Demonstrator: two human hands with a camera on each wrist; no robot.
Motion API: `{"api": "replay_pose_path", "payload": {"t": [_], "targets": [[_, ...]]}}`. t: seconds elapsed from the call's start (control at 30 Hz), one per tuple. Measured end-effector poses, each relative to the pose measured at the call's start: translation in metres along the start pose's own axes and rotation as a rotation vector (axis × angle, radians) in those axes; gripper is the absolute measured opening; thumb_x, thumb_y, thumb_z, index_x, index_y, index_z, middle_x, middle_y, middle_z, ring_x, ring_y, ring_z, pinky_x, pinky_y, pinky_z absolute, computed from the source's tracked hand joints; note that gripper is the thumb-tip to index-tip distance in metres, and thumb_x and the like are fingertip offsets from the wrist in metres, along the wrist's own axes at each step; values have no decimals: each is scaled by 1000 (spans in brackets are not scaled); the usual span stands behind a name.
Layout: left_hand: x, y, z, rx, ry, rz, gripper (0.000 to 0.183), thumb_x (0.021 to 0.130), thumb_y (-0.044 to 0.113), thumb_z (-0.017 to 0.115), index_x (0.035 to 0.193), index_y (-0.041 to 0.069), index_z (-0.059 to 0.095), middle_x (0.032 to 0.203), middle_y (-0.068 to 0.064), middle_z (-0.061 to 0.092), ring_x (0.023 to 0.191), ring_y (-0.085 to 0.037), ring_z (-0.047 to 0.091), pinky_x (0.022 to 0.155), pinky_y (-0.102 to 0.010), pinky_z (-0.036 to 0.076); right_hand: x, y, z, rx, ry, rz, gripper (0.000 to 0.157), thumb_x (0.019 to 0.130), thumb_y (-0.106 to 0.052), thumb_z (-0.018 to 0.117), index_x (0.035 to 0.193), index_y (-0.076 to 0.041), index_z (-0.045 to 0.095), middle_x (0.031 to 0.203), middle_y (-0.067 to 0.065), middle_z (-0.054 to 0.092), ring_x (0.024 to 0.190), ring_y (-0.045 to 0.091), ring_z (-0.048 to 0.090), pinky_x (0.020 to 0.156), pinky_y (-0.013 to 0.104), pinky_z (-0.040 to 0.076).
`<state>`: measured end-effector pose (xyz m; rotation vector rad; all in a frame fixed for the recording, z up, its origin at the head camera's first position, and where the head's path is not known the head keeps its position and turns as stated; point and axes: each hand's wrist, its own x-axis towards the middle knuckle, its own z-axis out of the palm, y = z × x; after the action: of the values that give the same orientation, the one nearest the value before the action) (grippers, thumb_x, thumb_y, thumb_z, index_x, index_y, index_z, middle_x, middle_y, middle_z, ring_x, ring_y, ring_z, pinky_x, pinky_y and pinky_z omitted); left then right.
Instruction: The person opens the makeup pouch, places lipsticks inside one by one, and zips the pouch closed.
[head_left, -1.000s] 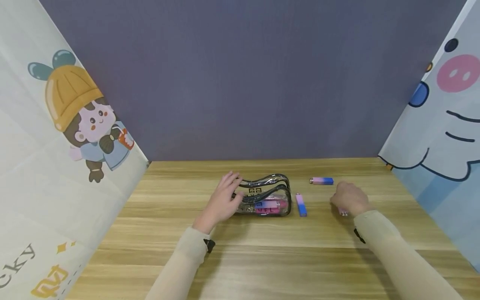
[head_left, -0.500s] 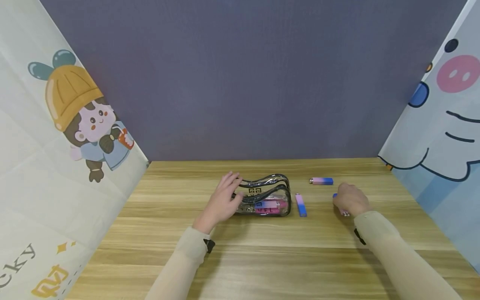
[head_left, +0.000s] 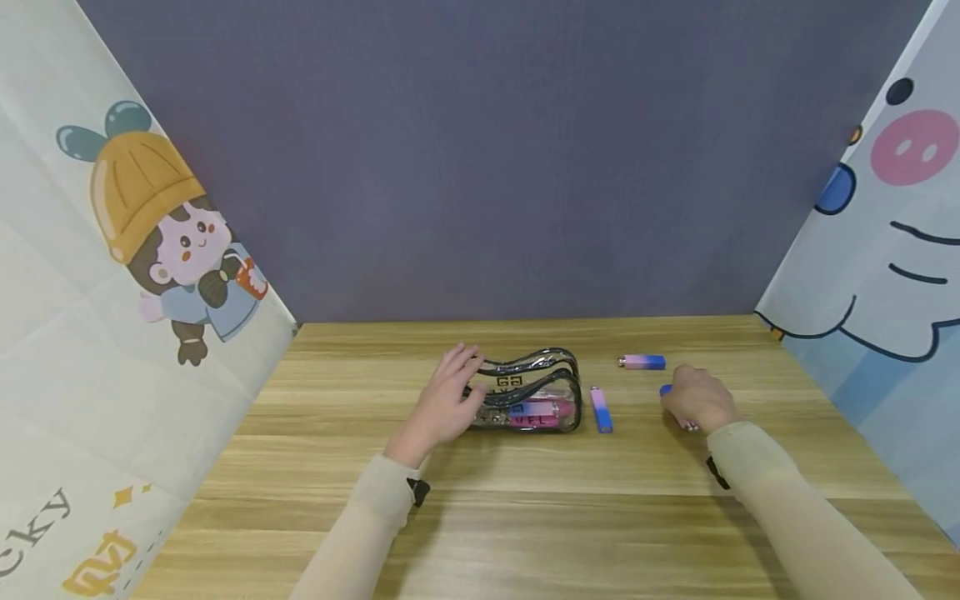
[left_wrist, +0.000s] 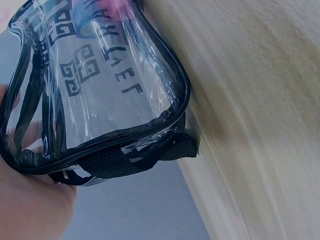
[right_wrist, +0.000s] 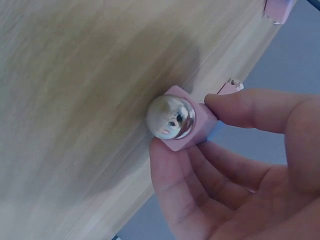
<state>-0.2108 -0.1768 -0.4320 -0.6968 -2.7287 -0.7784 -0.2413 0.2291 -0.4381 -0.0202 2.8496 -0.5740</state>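
Observation:
The left hand [head_left: 450,404] holds the left end of a clear pouch [head_left: 567,419] with black piping, its thumb on the near side and fingers toward the far side. Through the plastic show a pink-and-blue tube [head_left: 532,409] and a bright pink item [head_left: 525,422]; the pouch's bare end [left_wrist: 120,110] faces the left wrist camera. To the right, the right hand [head_left: 701,398] pinches a square pink-to-blue tube [right_wrist: 202,122] between thumb and fingers. Its shiny silver ball end [right_wrist: 170,117] points toward the wrist camera. The hand covers the tube's middle in the head view.
Two similar tubes lie on the wooden table [head_left: 525,517]: one tube [head_left: 602,410] beside the pouch, another tube [head_left: 642,362] farther back. A grey panel [head_left: 525,167] rises behind the table; printed sheets hang on the left [head_left: 75,375] and right [head_left: 900,317].
The right hand shifts only slightly around the tube, whose blue end has come into view beside the fingers. The left hand and pouch stay in place.

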Motion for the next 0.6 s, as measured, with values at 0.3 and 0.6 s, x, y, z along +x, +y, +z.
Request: {"api": "replay_pose_path", "payload": {"t": [0.3,0.6], "targets": [[-1,0,0,-11,-10,-18,55,104,32,43,151,2,46,163,-11,33,154,-29,17,125,-47,14,-2,-6,-2,18,30,-21,23,96,-19,54,78,-5,55,64,7,58,58,22,53,52,32,43],[0,0,0,-8,-4,-7,56,104,32,41,151,1,46,163,-12,34,154,-32,19,125,-47,13,-7,-20,-2,90,30,-27,17,95,-15,57,96,3,60,69,8,61,60,20,57,54,32,46]]}}
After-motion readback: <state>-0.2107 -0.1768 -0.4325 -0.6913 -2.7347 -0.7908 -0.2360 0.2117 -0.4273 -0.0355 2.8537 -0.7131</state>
